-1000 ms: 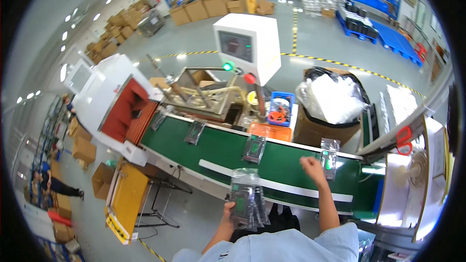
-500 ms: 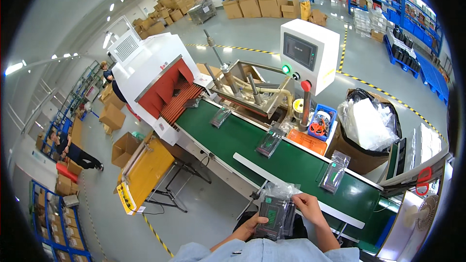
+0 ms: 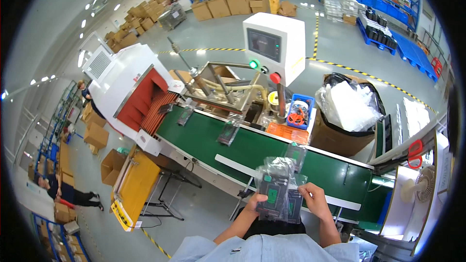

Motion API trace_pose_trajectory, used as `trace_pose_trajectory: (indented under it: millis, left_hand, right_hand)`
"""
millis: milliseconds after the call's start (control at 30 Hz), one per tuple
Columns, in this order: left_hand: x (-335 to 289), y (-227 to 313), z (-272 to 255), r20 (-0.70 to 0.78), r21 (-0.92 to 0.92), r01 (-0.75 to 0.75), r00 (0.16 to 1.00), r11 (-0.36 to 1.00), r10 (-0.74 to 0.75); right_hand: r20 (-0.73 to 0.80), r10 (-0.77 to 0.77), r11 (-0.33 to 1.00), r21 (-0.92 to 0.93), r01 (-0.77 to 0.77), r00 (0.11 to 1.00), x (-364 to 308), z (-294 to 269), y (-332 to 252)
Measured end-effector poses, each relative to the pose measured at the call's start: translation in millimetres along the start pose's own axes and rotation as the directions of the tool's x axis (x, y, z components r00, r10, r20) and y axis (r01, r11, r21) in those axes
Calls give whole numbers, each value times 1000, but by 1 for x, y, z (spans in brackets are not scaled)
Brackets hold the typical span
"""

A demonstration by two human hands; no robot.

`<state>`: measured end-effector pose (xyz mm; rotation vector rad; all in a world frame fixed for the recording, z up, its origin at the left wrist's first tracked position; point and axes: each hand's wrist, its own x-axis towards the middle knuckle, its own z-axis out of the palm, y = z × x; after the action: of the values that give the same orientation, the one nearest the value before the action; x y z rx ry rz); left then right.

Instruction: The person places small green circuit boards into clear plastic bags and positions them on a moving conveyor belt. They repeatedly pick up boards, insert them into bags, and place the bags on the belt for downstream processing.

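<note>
Green belt (image 3: 201,141) ran across. Left hand (image 3: 251,205): fingers were clamped on bagged packs (image 3: 272,198). Right hand (image 3: 316,202): fingers pinched edge of rightmost pack (image 3: 294,203).

Clear, glossy, crinkled plastic wraps the packets (image 3: 279,196) in the near middle, beyond the matt, light blue cloth of the shirt (image 3: 262,249). The green belt (image 3: 196,136) is smooth with a soft sheen. At left, the machine housing (image 3: 116,73) looks smooth, its red flaps (image 3: 139,96) matt. Far cartons (image 3: 218,8) are matt cardboard; the grey floor (image 3: 208,34) shines.
</note>
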<state>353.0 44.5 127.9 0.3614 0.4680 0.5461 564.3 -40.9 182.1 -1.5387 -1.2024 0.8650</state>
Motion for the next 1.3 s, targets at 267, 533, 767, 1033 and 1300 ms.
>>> trace_pose_trajectory:
  millis: [267, 533, 767, 1033, 1300]
  left_hand:
    - [15, 13, 32, 140, -184, -138, 976, 973, 165]
    - [-38, 19, -14, 57, -144, -82, 994, 986, 91]
    - [-56, 8, -13, 68, -114, -108, 991, 988, 117]
    - [-54, -3, -37, -73, -92, 10, 997, 996, -16]
    - [-48, 6, -26, -85, 1, 159, 984, 987, -158]
  right_hand:
    - [-361, 133, 984, -62, -166, 923, 9, -102, 63]
    - [-608, 186, 842, -306, -444, 772, 55, -171, 247]
    - [-621, 198, 860, -261, -439, 758, 58, -182, 273]
    - [-764, 110, 732, -370, -572, 636, 70, -152, 276]
    - [-788, -144, 767, -471, -436, 599, 61, -125, 238]
